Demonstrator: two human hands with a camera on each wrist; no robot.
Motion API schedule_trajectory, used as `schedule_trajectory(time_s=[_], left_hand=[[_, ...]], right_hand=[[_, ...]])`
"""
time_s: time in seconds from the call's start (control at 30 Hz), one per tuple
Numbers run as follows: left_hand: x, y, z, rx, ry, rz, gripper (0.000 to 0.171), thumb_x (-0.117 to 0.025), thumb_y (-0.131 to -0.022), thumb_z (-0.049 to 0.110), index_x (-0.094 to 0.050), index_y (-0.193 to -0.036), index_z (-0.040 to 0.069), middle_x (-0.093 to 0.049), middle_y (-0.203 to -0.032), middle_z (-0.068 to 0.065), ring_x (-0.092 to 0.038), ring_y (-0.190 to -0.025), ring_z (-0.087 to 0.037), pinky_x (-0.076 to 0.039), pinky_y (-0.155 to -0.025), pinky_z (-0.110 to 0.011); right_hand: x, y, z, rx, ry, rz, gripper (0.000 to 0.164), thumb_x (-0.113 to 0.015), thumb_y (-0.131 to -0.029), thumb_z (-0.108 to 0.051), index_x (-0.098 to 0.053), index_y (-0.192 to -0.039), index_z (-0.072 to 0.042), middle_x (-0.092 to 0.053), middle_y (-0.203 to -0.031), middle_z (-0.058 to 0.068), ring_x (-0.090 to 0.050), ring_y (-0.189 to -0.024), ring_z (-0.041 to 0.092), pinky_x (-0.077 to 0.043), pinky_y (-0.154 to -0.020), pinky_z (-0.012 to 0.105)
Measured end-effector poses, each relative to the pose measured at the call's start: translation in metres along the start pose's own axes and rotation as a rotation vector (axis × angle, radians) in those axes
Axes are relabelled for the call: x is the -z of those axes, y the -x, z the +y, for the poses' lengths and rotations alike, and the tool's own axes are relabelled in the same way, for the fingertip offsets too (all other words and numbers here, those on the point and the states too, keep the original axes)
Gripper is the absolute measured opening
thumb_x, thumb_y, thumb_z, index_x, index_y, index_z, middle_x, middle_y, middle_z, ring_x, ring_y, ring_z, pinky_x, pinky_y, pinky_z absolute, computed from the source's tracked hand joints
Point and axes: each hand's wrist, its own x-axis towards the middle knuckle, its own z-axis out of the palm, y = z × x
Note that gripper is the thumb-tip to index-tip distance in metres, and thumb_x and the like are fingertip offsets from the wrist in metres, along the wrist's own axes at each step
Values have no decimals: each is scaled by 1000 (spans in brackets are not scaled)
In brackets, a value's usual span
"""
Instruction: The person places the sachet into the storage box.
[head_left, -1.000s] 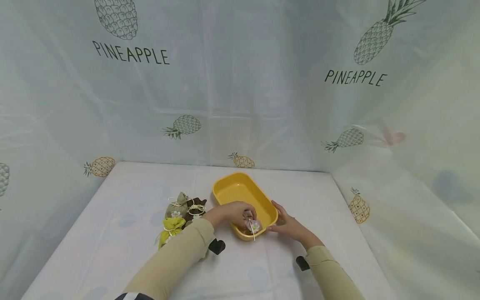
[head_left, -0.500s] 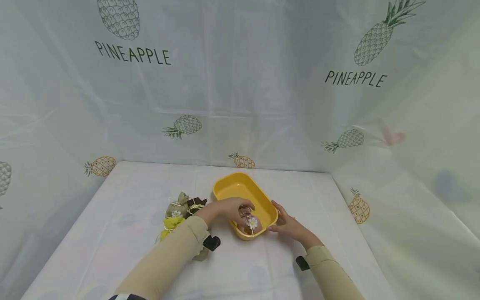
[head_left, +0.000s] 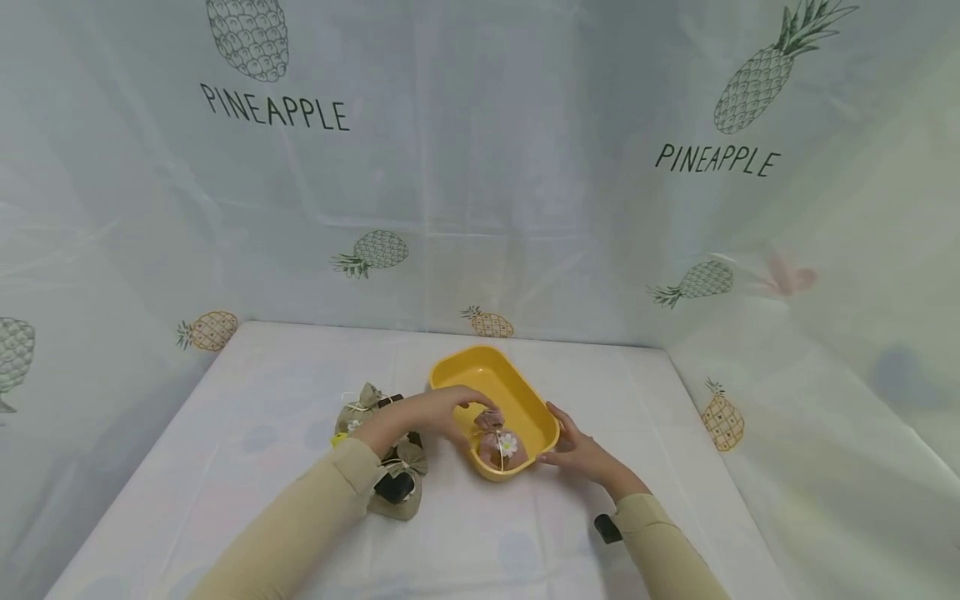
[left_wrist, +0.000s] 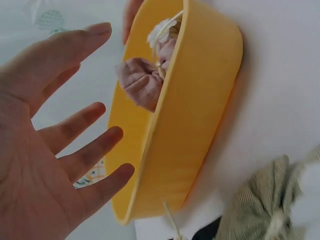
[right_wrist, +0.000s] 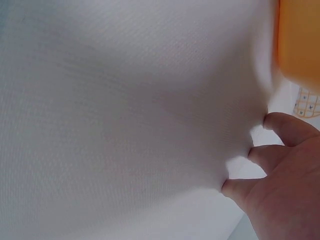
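Note:
A dusty-pink drawstring pouch (head_left: 501, 452) with a white flower lies in the near end of the yellow tray (head_left: 525, 392). My left hand (head_left: 438, 408) hovers over the tray's left side, fingers spread and apart from the pouch. In the left wrist view the left palm (left_wrist: 37, 160) shows bare, with the pouch's gathered top (left_wrist: 140, 82) beyond the fingertips. At the tray's right corner, my right hand (head_left: 581, 457) touches the outside with thumb and fingers spread around it. Three right-hand fingers (right_wrist: 267, 157) rest their tips on the white cloth; the right thumb is hidden in that view.
Left of the tray sit several more pouches: a beige pouch (head_left: 356, 414), a dark brown pouch (head_left: 391, 401), a mostly hidden yellow pouch (head_left: 339, 438), and a grey-beige pouch (head_left: 402, 504) partly under the left wrist. A pineapple-print curtain (head_left: 480, 167) encloses the white table (head_left: 262, 400).
My left hand has let go of the pink pouch and drawn back up and left, its fingers spreading. The pouch now lies in the tray. The right hand stays put.

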Motion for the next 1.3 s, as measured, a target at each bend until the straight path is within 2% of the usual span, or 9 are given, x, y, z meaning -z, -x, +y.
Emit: schedule_trajectory(time_s=[0.2, 0.33, 0.47, 0.63, 0.83, 0.97, 1.13, 1.3], left_hand=[[0, 23, -1, 18, 31, 31, 70, -84, -75, 11, -53, -138, 11, -50, -139, -1, -47, -125, -36, -45, -97, -44], [-4, 39, -2, 62, 17, 39, 70, -83, -77, 17, -52, -140, 19, -48, -140, 2, -47, -126, -31, -44, -98, -44], [-9, 56, -8, 85, -1, 47, 71, -84, -77, 22, -52, -140, 24, -49, -139, 5, -49, -123, -26, -48, -92, -40], [-14, 74, -18, 83, 16, 38, 70, -85, -76, 21, -53, -138, 21, -52, -137, 1, -51, -122, -27, -45, -97, -43], [-15, 93, -26, 84, -39, 39, 68, -85, -74, 21, -56, -135, 22, -57, -128, -4, -53, -118, -25, -44, -98, -43], [-16, 103, -30, 101, -95, 46, 68, -86, -71, 23, -57, -133, 21, -58, -127, 1, -53, -116, -19, -44, -98, -40], [-18, 110, -36, 127, -86, 46, 67, -87, -70, 27, -59, -130, 22, -56, -125, 7, -52, -116, -17, -44, -97, -40], [-22, 113, -40, 129, -65, 30, 59, -86, -71, 20, -63, -125, 25, -52, -112, 4, -52, -102, -17, -45, -91, -37]], right_hand=[[2, 2, 1, -8, 3, -2, 97, -77, -81, -43, -16, -156, -34, -30, -155, 16, -19, -142, 46, -14, -103, 74], [3, 3, 1, -4, -6, -3, 98, -77, -81, -42, -16, -156, -33, -30, -155, 16, -16, -142, 46, -10, -103, 75], [2, 3, 2, 2, -15, -5, 98, -78, -81, -42, -15, -156, -33, -31, -154, 17, -15, -142, 46, -5, -102, 76], [0, 2, 3, 8, -20, -4, 97, -78, -81, -41, -17, -156, -34, -32, -154, 16, -18, -142, 45, -8, -102, 76], [0, 3, 2, 12, -23, 2, 96, -79, -81, -38, -18, -155, -34, -33, -153, 18, -13, -142, 47, 5, -101, 76], [-1, 2, 2, 25, -20, -1, 96, -79, -81, -37, -17, -156, -33, -33, -153, 18, -13, -142, 47, 9, -102, 74], [-1, 0, 3, 30, -20, -4, 98, -78, -81, -39, -16, -156, -34, -33, -153, 19, -16, -142, 46, 7, -101, 75], [-1, -1, 3, 28, -14, -11, 99, -78, -81, -42, -13, -156, -34, -33, -153, 19, -15, -142, 46, 5, -101, 75]])
